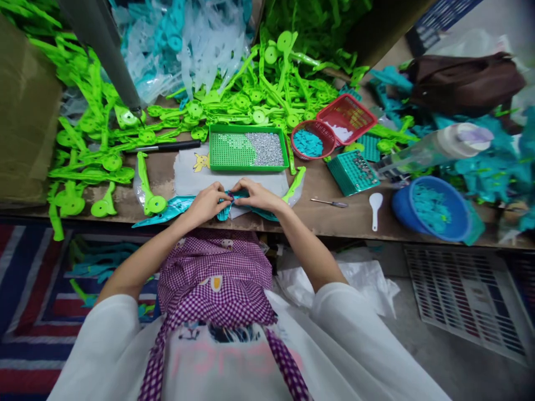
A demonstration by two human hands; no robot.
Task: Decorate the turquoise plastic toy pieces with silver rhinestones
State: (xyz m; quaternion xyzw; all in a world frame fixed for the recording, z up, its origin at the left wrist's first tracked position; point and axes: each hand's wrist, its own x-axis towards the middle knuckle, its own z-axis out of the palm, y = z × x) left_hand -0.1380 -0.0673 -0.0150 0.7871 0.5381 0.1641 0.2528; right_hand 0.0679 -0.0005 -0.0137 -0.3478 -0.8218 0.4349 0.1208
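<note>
Two bare hands meet near the centre of the frame, and from my remote seat I read both as working at close quarters. The left hand [208,203] has its thumb and fingers drawn narrow on a teal plastic piece [166,212]; the right hand [257,197] pinches the same piece from the other side, fingertips nearly meeting the left's. I make out a small dark spot between them, too small for me to name. The piece lies along the near edge of the workbench [355,216], partly covered by the hands, its pointed end reaching out toward the left.

I judge the step in hand to be fine fingertip work at the middle of that piece, not carrying or sorting. To my mind, the next move calls for one hand bracing the plastic while the other presses or adjusts with light, exact force; a slip could tilt it or lose a tiny part.

Just beyond the hands, I see a green tray [225,159] of small metal bits [267,149]. Right of centre I have a thin tool [330,203] and a white spoon [375,210], both out of the fingers' grasp.
</note>
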